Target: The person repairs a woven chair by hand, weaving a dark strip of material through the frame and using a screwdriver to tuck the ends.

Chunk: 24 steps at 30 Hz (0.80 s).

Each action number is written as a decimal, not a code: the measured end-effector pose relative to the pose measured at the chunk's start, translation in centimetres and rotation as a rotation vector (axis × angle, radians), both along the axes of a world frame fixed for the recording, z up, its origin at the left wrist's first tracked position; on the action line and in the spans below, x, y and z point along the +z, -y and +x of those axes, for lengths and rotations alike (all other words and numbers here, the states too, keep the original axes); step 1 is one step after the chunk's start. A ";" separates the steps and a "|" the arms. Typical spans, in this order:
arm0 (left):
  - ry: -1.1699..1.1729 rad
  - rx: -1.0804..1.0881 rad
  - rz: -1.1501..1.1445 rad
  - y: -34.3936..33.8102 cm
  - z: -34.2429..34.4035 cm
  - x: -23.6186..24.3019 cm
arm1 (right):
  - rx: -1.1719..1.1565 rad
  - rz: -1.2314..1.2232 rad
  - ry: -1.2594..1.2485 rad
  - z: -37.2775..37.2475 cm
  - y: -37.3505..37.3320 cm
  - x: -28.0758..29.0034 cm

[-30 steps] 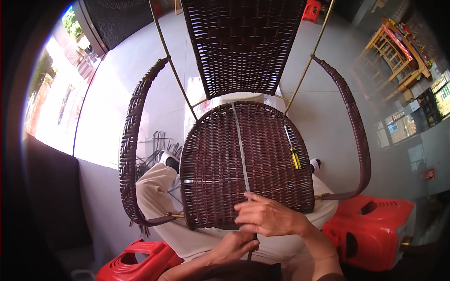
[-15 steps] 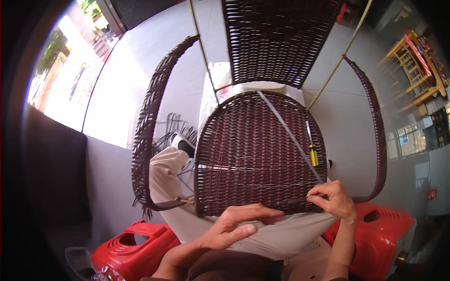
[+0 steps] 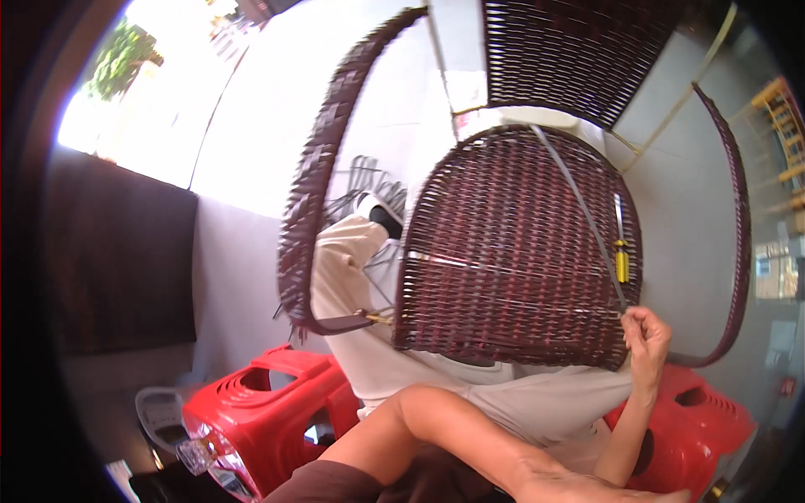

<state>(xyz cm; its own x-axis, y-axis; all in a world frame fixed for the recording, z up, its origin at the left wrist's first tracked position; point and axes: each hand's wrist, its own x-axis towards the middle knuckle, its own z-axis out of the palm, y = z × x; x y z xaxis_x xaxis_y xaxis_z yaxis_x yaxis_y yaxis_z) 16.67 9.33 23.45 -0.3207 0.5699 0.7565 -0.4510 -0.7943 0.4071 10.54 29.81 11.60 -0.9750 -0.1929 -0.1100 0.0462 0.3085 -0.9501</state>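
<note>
A dark brown woven chair seat (image 3: 511,243) lies before me, joined to a metal frame. Across its right half runs a flat grey strip (image 3: 579,193), slanting down to the seat's near right corner. There my right hand (image 3: 647,339) is closed in a pinch, with the strip's near end at its fingertips. A screwdriver with a yellow handle (image 3: 622,261) rests on the weave just right of the strip. My left forearm crosses my lap, and my left hand (image 3: 579,488) is low at the right, cut off by the lower edge, its fingers mostly out of sight.
Woven armrests (image 3: 312,180) curve up on both sides of the seat, and a woven backrest (image 3: 570,54) stands beyond it. Red plastic stools (image 3: 281,411) flank my legs. Bent dark metal rods lie on the floor near my shoe (image 3: 379,215). Wooden furniture (image 3: 780,126) stands far right.
My left hand has swung from the seat's front edge down and right across my lap. My right hand has shifted to the strip's end. The view has turned, so the chair sits further right.
</note>
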 end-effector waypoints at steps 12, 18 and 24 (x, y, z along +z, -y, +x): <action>0.008 1.288 -1.533 -3.8 -9.7 -14.8 | -0.385 -0.273 -0.446 -3.9 -0.7 4.7; -0.094 1.571 -1.946 -8.4 -13.8 -18.1 | -0.260 0.002 -0.564 -1.7 0.2 6.4; 0.034 1.502 -1.809 -6.2 -12.2 -18.2 | -0.265 0.072 -0.583 -2.8 -0.7 6.1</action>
